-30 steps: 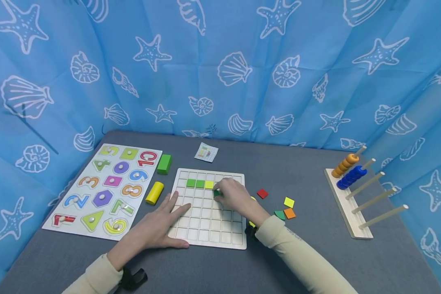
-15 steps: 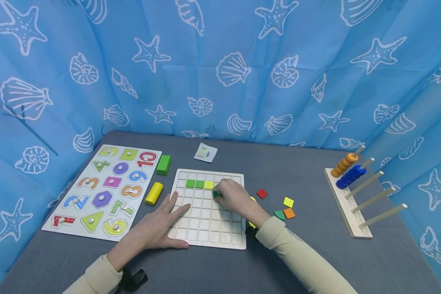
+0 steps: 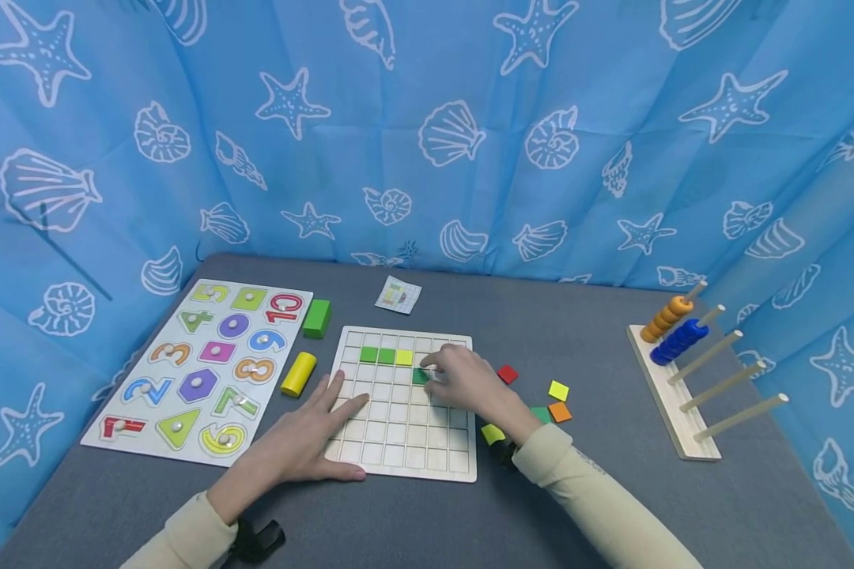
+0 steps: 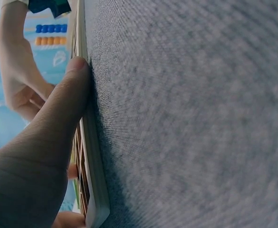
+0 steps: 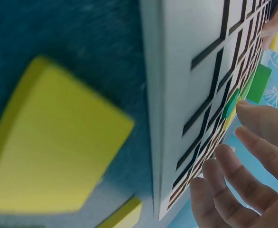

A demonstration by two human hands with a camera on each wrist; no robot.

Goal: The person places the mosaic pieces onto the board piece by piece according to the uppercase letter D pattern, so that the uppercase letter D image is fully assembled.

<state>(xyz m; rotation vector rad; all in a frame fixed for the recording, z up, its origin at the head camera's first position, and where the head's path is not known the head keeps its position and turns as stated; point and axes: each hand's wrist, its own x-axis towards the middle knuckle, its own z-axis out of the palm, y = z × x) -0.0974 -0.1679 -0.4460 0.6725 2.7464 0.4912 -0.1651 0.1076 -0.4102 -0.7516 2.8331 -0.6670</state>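
A pale wooden grid board [image 3: 394,457] lies on the table. My left hand [image 3: 304,441] rests spread on its left side, the thumb along the near edge. In one row sit two light green square tiles [image 3: 378,356] and a yellow square tile [image 3: 404,358]. A dark green tile [image 3: 420,376] with a rounded side lies in the row below, just right of the yellow one. Beside it is my right hand [image 3: 467,385]; the right wrist view shows its fingers [image 5: 241,178] apart, with nothing held and the thumb close by the dark green tile [image 5: 231,104].
Loose red [image 3: 508,374], yellow [image 3: 558,391], orange [image 3: 560,412] and green [image 3: 541,415] tiles lie right of the board. A number puzzle [image 3: 259,296], yellow cylinder [image 3: 299,374] and green block [image 3: 317,318] stand left. Behind is a small printed card [image 3: 398,295]; a bead rack [image 3: 672,403] stands far right.
My right hand has let go of the dark green tile and drawn back slightly to the right, its fingers opening. The tile stays on the board. My left hand has not moved.
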